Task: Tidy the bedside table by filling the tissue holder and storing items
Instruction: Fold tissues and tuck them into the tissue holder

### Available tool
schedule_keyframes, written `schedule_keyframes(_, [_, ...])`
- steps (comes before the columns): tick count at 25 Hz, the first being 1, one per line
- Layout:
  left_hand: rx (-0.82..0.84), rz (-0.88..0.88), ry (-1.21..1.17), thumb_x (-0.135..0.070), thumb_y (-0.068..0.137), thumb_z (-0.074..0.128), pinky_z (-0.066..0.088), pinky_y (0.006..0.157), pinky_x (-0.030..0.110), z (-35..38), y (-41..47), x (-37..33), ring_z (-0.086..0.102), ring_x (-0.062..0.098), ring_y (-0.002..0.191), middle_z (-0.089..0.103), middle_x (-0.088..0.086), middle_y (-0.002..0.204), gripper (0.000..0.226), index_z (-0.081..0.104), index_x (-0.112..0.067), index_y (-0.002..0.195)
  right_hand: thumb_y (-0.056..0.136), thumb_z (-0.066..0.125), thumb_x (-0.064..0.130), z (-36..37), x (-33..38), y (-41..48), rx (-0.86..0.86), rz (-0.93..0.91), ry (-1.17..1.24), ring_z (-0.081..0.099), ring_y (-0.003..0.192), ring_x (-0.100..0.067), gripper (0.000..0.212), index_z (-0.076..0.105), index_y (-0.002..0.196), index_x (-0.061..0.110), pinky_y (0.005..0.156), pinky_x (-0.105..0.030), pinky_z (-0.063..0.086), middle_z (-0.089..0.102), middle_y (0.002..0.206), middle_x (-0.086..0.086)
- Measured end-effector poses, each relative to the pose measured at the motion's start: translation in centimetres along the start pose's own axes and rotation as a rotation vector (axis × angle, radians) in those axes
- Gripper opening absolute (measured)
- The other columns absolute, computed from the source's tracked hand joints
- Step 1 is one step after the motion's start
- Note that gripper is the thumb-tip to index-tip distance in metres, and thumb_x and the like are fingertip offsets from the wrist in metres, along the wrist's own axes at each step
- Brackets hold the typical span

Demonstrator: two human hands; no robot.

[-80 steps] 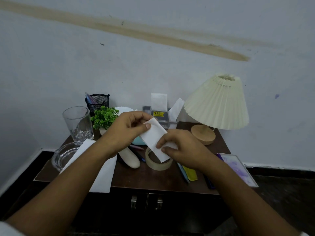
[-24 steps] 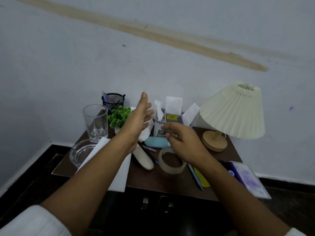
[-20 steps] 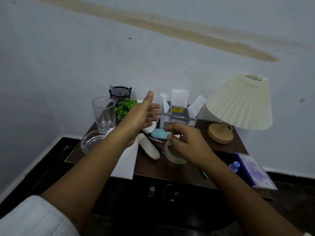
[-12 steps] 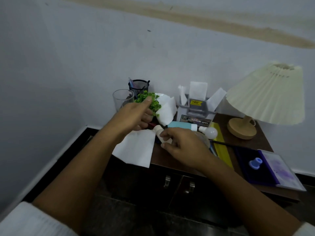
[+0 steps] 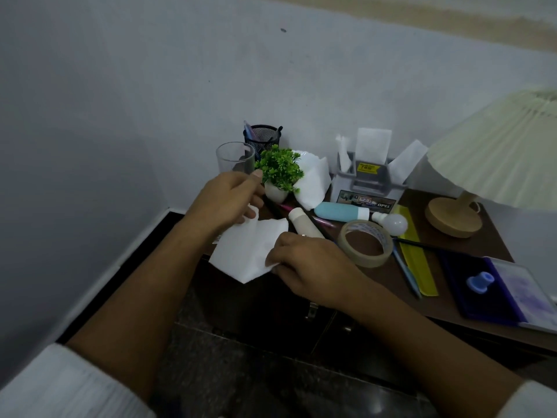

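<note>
A white tissue sheet (image 5: 250,248) lies over the table's front left edge. My left hand (image 5: 229,200) pinches its upper corner and my right hand (image 5: 304,260) pinches its lower right edge. The grey tissue holder (image 5: 369,182) stands at the back against the wall with three folded tissues sticking up from it. Another crumpled white tissue (image 5: 313,182) leans beside the small green plant (image 5: 280,170).
On the dark wooden bedside table (image 5: 446,300) lie a tape roll (image 5: 366,242), a blue tube (image 5: 340,212), a bulb (image 5: 391,223), a beige tube (image 5: 304,226), pens, a yellow ruler (image 5: 417,260) and a blue pad (image 5: 497,294). A glass (image 5: 235,159), mesh pen cup (image 5: 262,138) and lamp (image 5: 494,152) stand behind.
A folded tissue went from my hands into the holder. Both hands then came back to the front left and took hold of the large tissue sheet. My view swung left and down.
</note>
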State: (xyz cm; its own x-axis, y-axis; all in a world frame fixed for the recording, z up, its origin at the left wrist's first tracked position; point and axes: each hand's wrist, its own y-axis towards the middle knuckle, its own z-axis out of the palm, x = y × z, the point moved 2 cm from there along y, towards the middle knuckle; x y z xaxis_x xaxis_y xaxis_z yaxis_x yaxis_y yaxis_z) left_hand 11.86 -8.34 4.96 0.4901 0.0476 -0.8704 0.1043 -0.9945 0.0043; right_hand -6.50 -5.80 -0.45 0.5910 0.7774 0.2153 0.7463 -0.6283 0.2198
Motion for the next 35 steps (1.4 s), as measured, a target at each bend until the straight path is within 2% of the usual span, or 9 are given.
schedule_keyframes(5, [0.349,0.236,-0.042,-0.057,0.090,0.064,0.056,0.091,0.035,0.7,-0.5,-1.0,0.071,0.008,0.099,0.076,-0.010,0.105,0.036,0.073,-0.030,0.112,0.087,0.063,0.032,-3.7,-1.7,0.6,-0.425,0.277,0.338,0.060,0.078,-0.018,0.018,0.073,0.091,0.017,0.067,-0.042,0.050,0.066,0.084,0.001])
schedule_keyframes(7, [0.329,0.340,0.119,-0.055,0.082,0.072,0.059,0.088,0.040,1.0,-0.6,-1.2,0.070,0.007,0.098,0.075,-0.012,0.106,0.039,0.071,-0.033,0.115,0.087,0.067,0.030,-5.5,-3.0,0.4,-0.537,0.366,0.545,0.063,0.079,-0.027,0.021,0.072,0.087,0.010,0.068,-0.049,0.053,0.068,0.082,-0.010])
schedule_keyframes(9, [0.223,0.372,0.110,-0.041,0.086,0.074,0.059,0.083,0.046,1.2,-0.5,-1.6,0.071,0.010,0.092,0.076,-0.010,0.100,0.024,0.075,-0.030,0.108,0.091,0.071,0.019,-6.7,-3.9,-0.1,-0.572,0.403,0.795,0.069,0.085,-0.035,0.021,0.069,0.094,-0.002,0.073,-0.055,0.057,0.070,0.091,-0.024])
schedule_keyframes(13, [0.229,0.194,-0.383,-0.020,0.092,0.071,0.061,0.083,0.042,2.4,-0.9,-2.7,0.075,0.020,0.095,0.079,0.002,0.102,0.015,0.075,-0.015,0.106,0.090,0.068,-0.005,-7.9,-4.3,-1.9,-0.428,0.459,1.171,0.075,0.093,-0.023,0.030,0.063,0.119,-0.009,0.072,-0.030,0.060,0.074,0.110,-0.020])
schedule_keyframes(19, [0.239,0.105,-0.547,-0.019,0.093,0.067,0.055,0.094,0.045,4.9,-1.2,-3.5,0.072,0.027,0.099,0.078,0.011,0.106,0.019,0.077,-0.009,0.106,0.091,0.072,0.011,-9.0,-6.5,-4.7,-0.652,0.631,1.127,0.073,0.097,-0.029,0.013,0.071,0.103,0.009,0.081,-0.046,0.061,0.077,0.104,-0.010])
schedule_keyframes(22, [0.240,0.058,-0.647,-0.019,0.094,0.066,0.059,0.087,0.043,6.2,-1.4,-4.0,0.071,0.022,0.098,0.077,0.011,0.109,0.020,0.075,-0.010,0.110,0.093,0.071,0.016,-9.7,-6.9,-5.9,-0.762,0.676,1.205,0.072,0.097,-0.029,0.030,0.063,0.117,0.002,0.068,-0.036,0.061,0.074,0.110,-0.013])
schedule_keyframes(27, [0.122,0.085,-0.737,-0.006,0.089,0.071,0.059,0.079,0.039,7.8,-1.3,-4.9,0.072,0.022,0.094,0.078,0.008,0.101,0.025,0.068,-0.011,0.113,0.091,0.070,0.003,-9.9,-6.4,-8.0,-0.660,0.632,1.235,0.076,0.092,-0.021,0.050,0.055,0.134,0.023,0.069,-0.036,0.063,0.079,0.098,-0.007])
schedule_keyframes(31, [0.192,0.174,-0.751,0.004,0.086,0.071,0.060,0.085,0.034,8.8,-1.3,-5.4,0.073,0.022,0.101,0.077,0.012,0.109,0.055,0.060,-0.022,0.133,0.093,0.068,0.006,-10.5,-7.2,-9.7,-0.785,0.582,1.125,0.074,0.098,-0.022,0.029,0.070,0.121,0.013,0.070,-0.032,0.060,0.079,0.100,-0.004])
schedule_keyframes(35, [0.188,0.217,-0.635,0.001,0.084,0.073,0.059,0.083,0.026,9.5,-1.4,-5.8,0.072,0.018,0.102,0.079,0.003,0.106,0.033,0.075,-0.017,0.112,0.082,0.075,-0.005,-10.6,-7.6,-10.5,-0.701,0.574,1.098,0.074,0.098,-0.016,0.032,0.073,0.110,0.011,0.076,-0.025,0.060,0.079,0.104,0.000])
